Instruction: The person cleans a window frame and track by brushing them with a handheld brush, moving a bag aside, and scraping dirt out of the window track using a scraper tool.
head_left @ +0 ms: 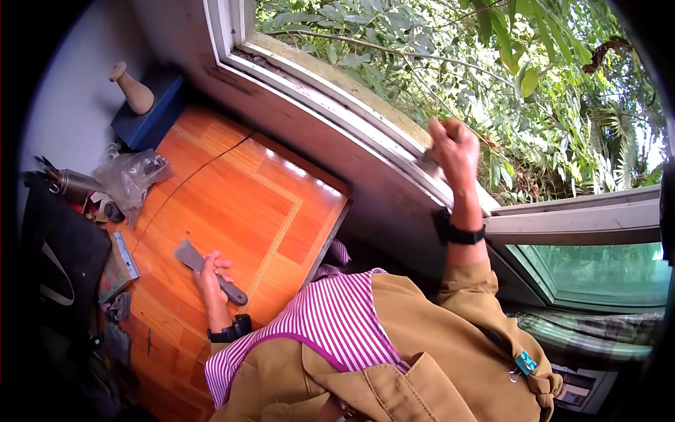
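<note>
My left hand (210,279) is over the orange wooden tabletop, its fingers loosely around a putty knife (188,254). The wide grey blade points to the upper left, and the dark handle sticks out below the palm. My right hand (457,151) is raised at the open window, closed in a fist above the white window frame (404,160). A blurred greyish piece (427,166) shows below that fist against the frame; its kind I cannot make out. Both wrists wear black bands.
A wooden table (211,190) with a thin dark cable stands to the left. On it are a blue box (151,105) with a wooden vase-shaped piece (132,88), a clear plastic bag (132,176), a metal mug (76,186) and a black bag (63,246). Leafy branches crowd outside the window.
</note>
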### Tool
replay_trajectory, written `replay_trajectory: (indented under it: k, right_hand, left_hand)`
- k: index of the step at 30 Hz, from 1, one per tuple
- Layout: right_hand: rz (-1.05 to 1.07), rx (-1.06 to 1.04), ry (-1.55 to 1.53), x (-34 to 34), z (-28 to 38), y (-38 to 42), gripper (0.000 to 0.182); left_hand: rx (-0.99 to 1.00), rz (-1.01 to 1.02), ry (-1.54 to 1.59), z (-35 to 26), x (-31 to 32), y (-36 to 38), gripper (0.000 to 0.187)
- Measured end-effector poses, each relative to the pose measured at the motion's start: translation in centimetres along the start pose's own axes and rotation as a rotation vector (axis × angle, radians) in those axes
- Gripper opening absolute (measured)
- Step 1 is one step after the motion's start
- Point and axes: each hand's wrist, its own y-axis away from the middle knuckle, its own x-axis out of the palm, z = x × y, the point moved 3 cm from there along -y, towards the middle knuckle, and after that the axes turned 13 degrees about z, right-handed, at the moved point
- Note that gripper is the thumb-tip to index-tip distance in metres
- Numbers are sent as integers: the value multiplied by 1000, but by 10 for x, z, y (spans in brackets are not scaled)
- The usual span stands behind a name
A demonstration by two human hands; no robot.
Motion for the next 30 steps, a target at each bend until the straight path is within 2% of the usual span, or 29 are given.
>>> replay_trajectory:
  k: [1,3,5,7,10,13,15,21,23,26,27,29,30]
  right_hand:
    - [34,-23,-25,13,12,-9,30]
    - [55,-174,-518,21,43,-17,30]
    - [-37,-250,-444,8,58,-12,28]
    - [52,-183,-475,4,73,4,26]
    - [201,-257,-632,35,97,26,26]
    - [547,-145,-686,88,112,38,19]
    - [846,-34,-854,146,129,59,15]
    - [1269,77,-1118,280,184,131,10]
    - [1351,17,-1074,331,192,146,12]
    - [1154,17,-1114,372,169,135,13]
    - [1052,38,-887,364,151,120,18]
    - [585,-214,-434,302,129,100,19]
    - [456,-225,-205,267,110,91,22]
  left_hand:
    - [3,-7,-1,-1,1,0,18]
    - [-40,-49,0,-2,1,2,20]
    - [-47,-84,-11,-6,6,7,22]
    - [-9,-71,24,-6,4,7,23]
    - [88,-44,79,-6,4,9,25]
    - [175,-12,94,-7,2,18,27]
    - [220,-47,143,-1,-11,46,26]
    - [244,-186,150,10,-56,91,24]
    - [243,-192,152,9,-59,99,24]
    - [245,-195,162,9,-70,107,24]
    - [239,-200,168,11,-75,110,24]
    - [227,-203,168,20,-91,112,25]
    - [214,-212,167,25,-100,115,25]
